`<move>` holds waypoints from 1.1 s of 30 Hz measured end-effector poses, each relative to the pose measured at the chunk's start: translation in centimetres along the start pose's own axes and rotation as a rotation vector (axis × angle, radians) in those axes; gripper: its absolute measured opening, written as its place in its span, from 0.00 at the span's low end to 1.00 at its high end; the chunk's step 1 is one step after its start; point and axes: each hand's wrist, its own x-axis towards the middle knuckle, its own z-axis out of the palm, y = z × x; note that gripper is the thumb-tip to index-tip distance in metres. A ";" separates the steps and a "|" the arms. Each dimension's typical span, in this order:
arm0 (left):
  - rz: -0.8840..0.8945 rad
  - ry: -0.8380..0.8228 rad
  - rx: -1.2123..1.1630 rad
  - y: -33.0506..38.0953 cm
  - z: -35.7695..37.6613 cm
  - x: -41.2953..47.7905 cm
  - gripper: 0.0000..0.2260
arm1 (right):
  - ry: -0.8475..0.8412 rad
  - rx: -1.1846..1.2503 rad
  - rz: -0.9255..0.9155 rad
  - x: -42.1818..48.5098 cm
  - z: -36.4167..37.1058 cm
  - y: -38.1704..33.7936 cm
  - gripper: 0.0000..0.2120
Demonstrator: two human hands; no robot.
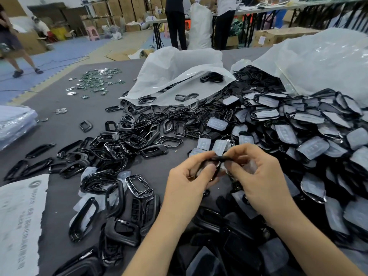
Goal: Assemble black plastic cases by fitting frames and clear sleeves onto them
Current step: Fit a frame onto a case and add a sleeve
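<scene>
My left hand (186, 181) and my right hand (256, 176) meet above the grey table and both grip one small black case (216, 162). A bit of clear sleeve (251, 166) shows under my right fingers. Loose glossy black frames (127, 142) lie heaped to the left and in front of my hands. Cases wrapped in clear sleeves (310, 136) pile up on the right. Much of the held case is hidden by my fingers.
Two big white plastic bags (179, 64) (322, 56) spill parts at the back of the table (63, 128). Small green circuit boards (95, 80) lie far left. A printed white bag (20, 220) sits at the near left. People stand beyond the table.
</scene>
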 end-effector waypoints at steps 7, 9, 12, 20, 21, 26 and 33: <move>0.068 -0.046 0.006 0.2 0.1 -0.2 0.08 | 0.103 0.007 -0.212 -0.3 0.0 -0.2 0.17; 0.079 -0.063 0.015 0.3 0.2 -0.4 0.09 | 0.117 0.052 -0.230 -0.3 -0.1 -0.1 0.17; 0.098 -0.093 -0.031 0.6 0.4 -0.7 0.11 | 0.137 0.112 -0.247 -0.4 0.0 -0.2 0.17; 0.146 -0.079 0.076 0.6 0.5 -0.7 0.15 | 0.145 0.253 -0.121 -0.3 0.2 -0.1 0.18; 0.149 -0.076 0.083 0.6 0.5 -0.7 0.15 | 0.130 0.305 -0.093 -0.3 0.2 -0.1 0.16; 0.152 -0.052 0.082 0.3 0.3 -0.6 0.13 | 0.103 0.390 -0.043 -0.1 0.4 -0.2 0.15; 0.152 0.019 0.079 0.4 0.3 -0.6 0.14 | 0.113 0.493 0.044 -0.3 0.6 -0.3 0.10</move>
